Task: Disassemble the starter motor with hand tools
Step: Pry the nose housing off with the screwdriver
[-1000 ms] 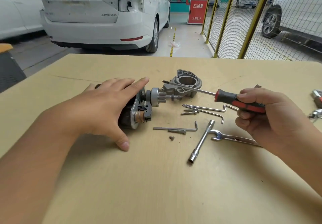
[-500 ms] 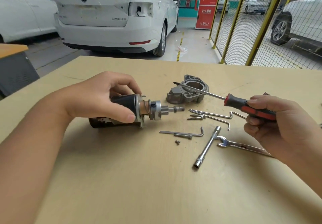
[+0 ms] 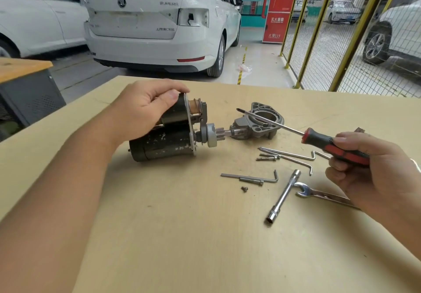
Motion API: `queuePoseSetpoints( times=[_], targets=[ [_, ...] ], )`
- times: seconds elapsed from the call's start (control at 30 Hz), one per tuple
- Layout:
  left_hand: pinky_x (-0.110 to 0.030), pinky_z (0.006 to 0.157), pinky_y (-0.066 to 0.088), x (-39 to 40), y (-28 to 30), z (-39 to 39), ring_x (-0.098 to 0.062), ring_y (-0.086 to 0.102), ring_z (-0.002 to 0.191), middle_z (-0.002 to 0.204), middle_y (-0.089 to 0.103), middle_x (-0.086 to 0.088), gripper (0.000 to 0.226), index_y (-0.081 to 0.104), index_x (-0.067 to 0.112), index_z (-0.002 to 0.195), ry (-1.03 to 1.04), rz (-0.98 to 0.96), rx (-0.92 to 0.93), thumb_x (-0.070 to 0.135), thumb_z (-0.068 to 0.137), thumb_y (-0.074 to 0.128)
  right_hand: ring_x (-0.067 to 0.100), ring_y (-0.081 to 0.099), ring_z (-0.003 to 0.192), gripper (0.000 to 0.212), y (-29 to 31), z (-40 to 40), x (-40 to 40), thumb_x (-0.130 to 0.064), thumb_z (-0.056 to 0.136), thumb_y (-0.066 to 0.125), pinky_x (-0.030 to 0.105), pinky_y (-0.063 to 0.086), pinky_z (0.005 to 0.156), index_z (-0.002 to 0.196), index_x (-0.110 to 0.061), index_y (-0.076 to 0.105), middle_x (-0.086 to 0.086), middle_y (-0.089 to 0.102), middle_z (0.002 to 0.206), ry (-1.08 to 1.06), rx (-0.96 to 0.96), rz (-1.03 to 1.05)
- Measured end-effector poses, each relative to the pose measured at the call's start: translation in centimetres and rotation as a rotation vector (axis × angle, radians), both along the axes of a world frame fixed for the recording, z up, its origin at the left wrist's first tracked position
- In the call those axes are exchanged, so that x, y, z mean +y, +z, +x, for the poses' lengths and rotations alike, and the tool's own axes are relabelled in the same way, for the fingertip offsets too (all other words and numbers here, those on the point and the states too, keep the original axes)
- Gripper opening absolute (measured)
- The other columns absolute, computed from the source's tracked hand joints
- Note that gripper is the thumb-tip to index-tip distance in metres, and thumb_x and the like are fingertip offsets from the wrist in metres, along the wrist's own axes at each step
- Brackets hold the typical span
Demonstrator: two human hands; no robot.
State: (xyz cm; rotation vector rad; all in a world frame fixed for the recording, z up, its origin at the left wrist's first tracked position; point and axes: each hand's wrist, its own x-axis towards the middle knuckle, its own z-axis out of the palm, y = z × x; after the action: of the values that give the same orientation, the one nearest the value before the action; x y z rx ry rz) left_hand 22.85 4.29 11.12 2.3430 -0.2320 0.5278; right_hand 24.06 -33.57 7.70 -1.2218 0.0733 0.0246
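White cars (image 3: pixel 157 19) stand beyond the desk (image 3: pixel 182 235). On it lies the starter motor (image 3: pixel 166 137) — the left hand (image 3: pixel 148 108) grips its upper cylinder, seemingly tilting it. The right hand (image 3: pixel 373 167) holds a screwdriver (image 3: pixel 319 138), tip over the detached housing (image 3: pixel 259 124). Hex keys (image 3: pixel 289 154), a socket wrench (image 3: pixel 283 195) and a spanner (image 3: pixel 319 194) lie near.

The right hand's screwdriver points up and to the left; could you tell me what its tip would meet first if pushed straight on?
Probably the starter motor in the left hand, near its copper-coloured upper end, though depth is unclear.
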Motion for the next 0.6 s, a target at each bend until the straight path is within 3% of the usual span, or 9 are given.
queuePoseSetpoints(
  times=[0.1, 0.17, 0.27, 0.37, 0.6],
  targets=[
    [-0.036, 0.084, 0.048, -1.6, -1.0, 1.0, -0.014, 0.059, 0.100, 0.104, 0.064, 0.021, 0.040, 0.059, 0.050, 0.123, 0.214, 0.178, -0.027, 0.067, 0.089, 0.047, 0.018, 0.037, 0.049, 0.027, -0.1, 0.1, 0.1, -0.001, 0.081, 0.059, 0.027, 0.033, 0.042, 0.059, -0.018, 0.058, 0.001, 0.049, 0.062, -0.004, -0.005, -0.007],
    [-0.037, 0.077, 0.045, -2.5, -1.5, 1.3, -0.019, 0.056, 0.094, 0.099, 0.061, 0.016, 0.052, 0.054, 0.047, 0.117, 0.330, 0.275, -0.002, 0.078, 0.075, 0.054, 0.018, 0.037, 0.049, 0.027, -0.2, 0.1, 0.1, -0.001, 0.080, 0.060, 0.027, 0.033, 0.042, 0.060, -0.018, 0.059, 0.001, 0.049, 0.062, -0.005, -0.007, -0.006],
    [-0.036, 0.073, 0.044, -3.4, -1.6, 1.6, -0.024, 0.058, 0.086, 0.083, 0.058, 0.019, 0.043, 0.053, 0.043, 0.102, 0.406, 0.218, -0.024, 0.068, 0.070, 0.065, 0.019, 0.036, 0.049, 0.022, -0.2, 0.1, 0.2, -0.003, 0.072, 0.063, 0.027, 0.033, 0.042, 0.058, -0.019, 0.058, 0.001, 0.048, 0.062, 0.016, -0.011, -0.015],
    [-0.039, 0.076, 0.043, -4.4, -1.4, 1.7, -0.023, 0.056, 0.081, 0.077, 0.057, 0.019, 0.035, 0.055, 0.038, 0.094, 0.399, 0.234, -0.049, 0.058, 0.066, 0.060, 0.019, 0.036, 0.049, 0.015, -0.1, -0.1, 0.3, -0.009, 0.063, 0.066, 0.027, 0.033, 0.043, 0.056, -0.020, 0.057, 0.000, 0.048, 0.061, 0.047, -0.012, -0.023],
    [-0.044, 0.079, 0.056, -4.8, -1.2, 0.8, -0.017, 0.063, 0.089, 0.087, 0.068, 0.014, 0.028, 0.066, 0.039, 0.092, 0.168, 0.147, 0.093, 0.049, 0.068, 0.057, 0.018, 0.037, 0.048, 0.023, 0.0, -0.1, 0.0, -0.007, 0.078, 0.059, 0.027, 0.032, 0.044, 0.059, -0.020, 0.057, 0.003, 0.048, 0.067, 0.041, -0.025, 0.003]
  ],
)
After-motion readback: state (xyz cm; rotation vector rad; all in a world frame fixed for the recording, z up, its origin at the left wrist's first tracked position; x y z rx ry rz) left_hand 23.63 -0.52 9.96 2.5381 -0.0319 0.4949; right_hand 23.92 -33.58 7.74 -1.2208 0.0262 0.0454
